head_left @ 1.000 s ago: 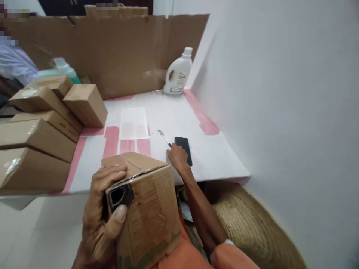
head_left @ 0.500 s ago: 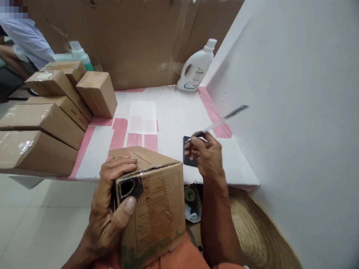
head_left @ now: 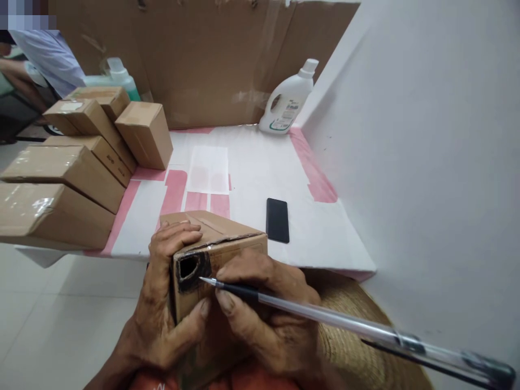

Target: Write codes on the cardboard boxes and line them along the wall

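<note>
A cardboard box [head_left: 219, 225] is held close to my body, tilted. Its near face has a hole at the upper left corner, ringed by a blackened patch [head_left: 205, 265]. My left hand [head_left: 162, 303] grips the box's left side, fingers over the top and thumb on the near face. Pinched between the thumb and fingers of my right hand [head_left: 272, 309] is a clear-barrelled pen [head_left: 325, 311]. The pen's tip is at the blackened patch, just right of the hole; whether it touches I cannot tell. My right hand hides much of the near face.
Several cardboard boxes [head_left: 87, 200] stand at the table's left. A black phone [head_left: 278, 220] and a white sheet [head_left: 208, 170] lie on the table. A white bottle [head_left: 288, 100] and a green-liquid bottle [head_left: 129, 84] stand behind. A person [head_left: 51, 57] is at far left; a wall [head_left: 430, 162] bounds the right.
My right hand has brought the pen from over the phone down and left to the blackened patch. The phone is now uncovered. My left hand still grips the box.
</note>
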Motion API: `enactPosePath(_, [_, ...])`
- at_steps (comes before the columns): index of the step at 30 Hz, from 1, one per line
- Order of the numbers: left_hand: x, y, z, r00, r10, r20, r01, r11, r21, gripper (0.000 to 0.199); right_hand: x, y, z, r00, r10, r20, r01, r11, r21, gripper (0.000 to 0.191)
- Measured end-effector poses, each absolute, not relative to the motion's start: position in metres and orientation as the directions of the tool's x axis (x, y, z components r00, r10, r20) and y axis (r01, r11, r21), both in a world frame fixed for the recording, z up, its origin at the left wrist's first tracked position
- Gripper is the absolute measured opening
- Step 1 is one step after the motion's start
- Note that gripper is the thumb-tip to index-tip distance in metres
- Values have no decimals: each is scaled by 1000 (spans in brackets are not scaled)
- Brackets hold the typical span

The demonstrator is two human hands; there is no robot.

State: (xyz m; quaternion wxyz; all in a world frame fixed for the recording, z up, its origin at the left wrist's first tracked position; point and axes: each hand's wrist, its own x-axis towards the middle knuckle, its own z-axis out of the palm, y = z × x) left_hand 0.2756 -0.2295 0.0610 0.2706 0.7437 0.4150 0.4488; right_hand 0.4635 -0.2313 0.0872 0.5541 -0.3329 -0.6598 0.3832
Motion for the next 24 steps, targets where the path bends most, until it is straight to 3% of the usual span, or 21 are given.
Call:
enactPosePath(4, [276,-229,61,246,868,432,368,-496,787,68,470,-229,86,-207,840,502,40,520,-853,10])
enactPosePath(8, [276,-230,60,247,869,429,369,-494,787,68,470,-233,89,-130,859,496,133,511,-849,15])
enactPosePath(10, [274,-230,60,240,869,432,373,-494,786,68,471,-230,94,-82,871,485,102,491,-865,10])
enactPosePath(12, [272,-230,59,214,879,426,385,-477,790,67,478,-218,98,37,885,465,25,464,-885,3])
enactPosePath(15, [268,-230,59,143,902,408,392,-430,813,65,500,-178,88,257,877,406,6,419,-908,10])
enactPosePath(17, [267,-231,62,68,935,349,386,-347,855,64,518,-144,65,267,909,320,159,286,-945,16])
enactPosePath(18, [267,-231,64,22,952,305,387,-290,875,64,526,-128,50,238,944,231,315,150,-937,16])
enactPosePath(20, [269,-233,69,-67,974,217,387,-175,905,64,535,-102,14,199,979,-33,683,-163,-712,14])
enactPosePath(24, [270,-234,74,-128,980,155,392,-94,915,68,531,-84,-44,241,946,-217,776,-323,-542,6])
